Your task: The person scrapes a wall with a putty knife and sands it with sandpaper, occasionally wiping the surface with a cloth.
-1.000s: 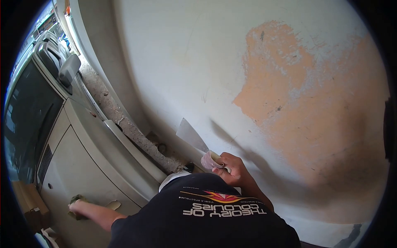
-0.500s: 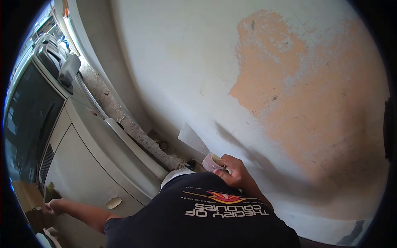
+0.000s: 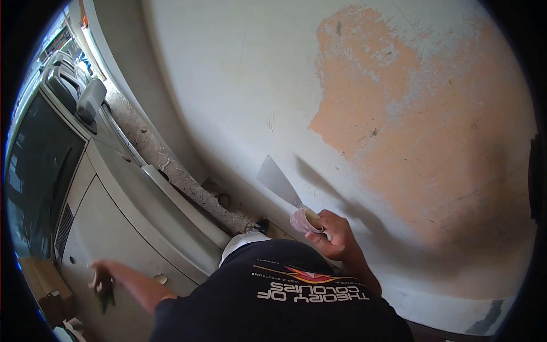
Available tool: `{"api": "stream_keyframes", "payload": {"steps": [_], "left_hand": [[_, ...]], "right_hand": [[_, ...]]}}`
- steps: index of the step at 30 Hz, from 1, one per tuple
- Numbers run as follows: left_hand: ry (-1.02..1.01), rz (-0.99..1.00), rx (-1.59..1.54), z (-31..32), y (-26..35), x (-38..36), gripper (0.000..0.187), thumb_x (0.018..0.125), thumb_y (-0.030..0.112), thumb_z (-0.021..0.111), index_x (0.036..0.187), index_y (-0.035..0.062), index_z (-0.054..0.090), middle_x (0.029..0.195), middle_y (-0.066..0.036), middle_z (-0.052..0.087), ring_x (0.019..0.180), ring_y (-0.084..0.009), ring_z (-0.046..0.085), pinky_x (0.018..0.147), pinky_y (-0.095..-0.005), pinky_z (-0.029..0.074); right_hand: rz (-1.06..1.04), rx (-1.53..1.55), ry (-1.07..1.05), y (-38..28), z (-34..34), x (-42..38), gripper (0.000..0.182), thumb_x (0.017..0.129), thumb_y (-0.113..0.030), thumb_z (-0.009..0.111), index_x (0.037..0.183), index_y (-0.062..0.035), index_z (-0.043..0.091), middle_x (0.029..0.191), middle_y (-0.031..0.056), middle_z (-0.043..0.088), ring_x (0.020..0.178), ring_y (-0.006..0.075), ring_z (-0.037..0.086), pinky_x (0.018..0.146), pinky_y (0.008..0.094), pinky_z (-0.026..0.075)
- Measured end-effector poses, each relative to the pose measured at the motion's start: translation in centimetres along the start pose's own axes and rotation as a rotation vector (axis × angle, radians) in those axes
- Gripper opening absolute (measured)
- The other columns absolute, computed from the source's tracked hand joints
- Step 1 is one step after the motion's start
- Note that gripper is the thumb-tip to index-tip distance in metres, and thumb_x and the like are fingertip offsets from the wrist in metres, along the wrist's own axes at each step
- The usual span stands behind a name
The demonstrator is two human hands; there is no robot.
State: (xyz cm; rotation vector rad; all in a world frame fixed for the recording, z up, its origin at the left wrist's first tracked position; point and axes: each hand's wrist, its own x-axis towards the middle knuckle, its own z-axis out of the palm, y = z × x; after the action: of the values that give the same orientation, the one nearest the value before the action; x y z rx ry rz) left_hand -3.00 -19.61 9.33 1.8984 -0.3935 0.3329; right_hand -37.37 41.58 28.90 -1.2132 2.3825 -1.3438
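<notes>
Left hand [image 3: 101, 276] has swung from beside the cardboard box [image 3: 47, 280] to over the car's hood [image 3: 128, 236]

Scraper [image 3: 279, 181] has also drifted slightly up and right in the view since half a second ago. It's in the right hand [image 3: 332, 235], fingers wrapped round the handle end, blade pointing up in front of the scuffed wall [image 3: 233, 74]. Looks like it's off the wall, going by the shadow. Curled pinkish strip [image 3: 299, 221] is bunched up there too; can't tell if it's around the handle or just beside it.

Left fingers are blurry, with something dark green [image 3: 103, 299] at the tips. No idea if they're gripping it.

Handling-wise, I'd guess the scraper's light, with a thin blade that's stiff but a bit springy. Best hold is the handle, fingers clear of the edge. That strip looks soft and bendy.
</notes>
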Motion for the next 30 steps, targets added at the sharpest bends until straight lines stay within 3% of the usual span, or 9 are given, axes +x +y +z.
{"api": "stream_keyframes", "payload": {"steps": [1,2,4,5,6,9,15,20,30], "left_hand": [[-0.127,0.153,0.094,4.7,-3.1,-1.7,0.083,0.081,0.048,0.076,0.142,0.0018,0.043,0.144,-0.030,0.038,0.133,-0.0476,0.040,0.107,-0.0564,0.039],[-0.393,0.494,-0.479,-1.6,0.6,-6.2,0.078,0.085,0.045,0.075,0.141,-0.0004,0.045,0.143,-0.025,0.044,0.135,-0.0415,0.041,0.112,-0.0506,0.035],[-0.772,0.681,-0.786,-11.1,6.8,-16.9,0.065,0.089,0.022,0.075,0.141,-0.0003,0.045,0.142,-0.021,0.047,0.137,-0.0355,0.042,0.116,-0.0461,0.031],[-1.028,0.640,-0.975,-17.7,9.5,-21.4,0.066,0.087,0.018,0.077,0.143,0.0001,0.044,0.143,-0.021,0.047,0.137,-0.0363,0.042,0.117,-0.0466,0.030],[-1.074,1.035,-1.072,-23.5,11.6,-23.5,0.072,0.089,0.019,0.074,0.149,0.0015,0.039,0.151,-0.021,0.042,0.141,-0.0345,0.039,0.116,-0.0470,0.032],[-1.203,1.416,-1.670,-34.0,14.2,-29.9,0.054,0.076,0.022,0.083,0.117,0.0054,0.053,0.148,-0.028,0.042,0.141,-0.0512,0.036,0.114,-0.0637,0.030],[-1.534,1.014,-2.101,-44.1,20.4,-35.1,0.058,0.080,0.021,0.075,0.134,0.0333,0.060,0.147,-0.014,0.053,0.137,-0.0337,0.050,0.119,-0.0548,0.027],[-1.288,1.072,-2.250,-44.3,21.0,-36.3,0.044,0.090,0.027,0.073,0.131,0.0210,0.059,0.144,-0.028,0.049,0.135,-0.0448,0.049,0.114,-0.0596,0.033],[-1.342,0.981,-2.225,-45.7,24.7,-34.4,0.029,0.094,0.023,0.067,0.118,0.0067,0.063,0.136,-0.036,0.054,0.129,-0.0489,0.053,0.106,-0.0528,0.045]], "right_hand": [[-0.037,-0.008,0.017,-0.5,-0.2,0.4,0.021,0.082,-0.008,0.077,0.098,-0.0041,0.064,0.078,0.0111,0.059,0.060,0.0255,0.056,0.054,0.0348,0.043],[-0.032,-0.012,0.021,-1.0,-0.4,0.9,0.021,0.082,-0.008,0.077,0.098,-0.0041,0.064,0.078,0.0111,0.059,0.060,0.0255,0.056,0.054,0.0348,0.043],[-0.149,-0.049,0.089,-2.2,-0.7,2.3,0.024,0.081,-0.005,0.078,0.100,-0.0058,0.064,0.080,0.0107,0.060,0.058,0.0249,0.055,0.051,0.0335,0.042],[-0.197,-0.100,0.119,-2.8,-0.8,2.8,0.026,0.080,-0.005,0.079,0.101,-0.0074,0.064,0.079,0.0103,0.059,0.057,0.0253,0.056,0.051,0.0337,0.043],[-0.200,-0.107,0.107,-3.2,-0.8,3.1,0.026,0.080,-0.005,0.079,0.101,-0.0074,0.064,0.079,0.0103,0.059,0.057,0.0253,0.056,0.051,0.0337,0.043],[-0.245,-0.269,0.176,-4.2,-0.6,3.8,0.027,0.079,-0.006,0.079,0.101,-0.0076,0.064,0.078,0.0104,0.058,0.057,0.0252,0.056,0.051,0.0349,0.044],[-0.279,-0.469,0.369,-6.6,-0.6,4.9,0.023,0.079,-0.004,0.073,0.098,-0.0026,0.061,0.070,0.0109,0.053,0.052,0.0234,0.048,0.048,0.0339,0.038],[-0.279,-0.586,0.367,-6.9,-0.2,4.3,0.020,0.077,-0.004,0.071,0.092,-0.0024,0.058,0.062,0.0099,0.048,0.046,0.0253,0.043,0.043,0.0364,0.032],[-0.217,-0.509,0.379,-9.0,-0.8,5.1,0.022,0.078,-0.011,0.077,0.095,-0.0058,0.064,0.064,0.0065,0.052,0.045,0.0214,0.050,0.042,0.0347,0.039]]}}
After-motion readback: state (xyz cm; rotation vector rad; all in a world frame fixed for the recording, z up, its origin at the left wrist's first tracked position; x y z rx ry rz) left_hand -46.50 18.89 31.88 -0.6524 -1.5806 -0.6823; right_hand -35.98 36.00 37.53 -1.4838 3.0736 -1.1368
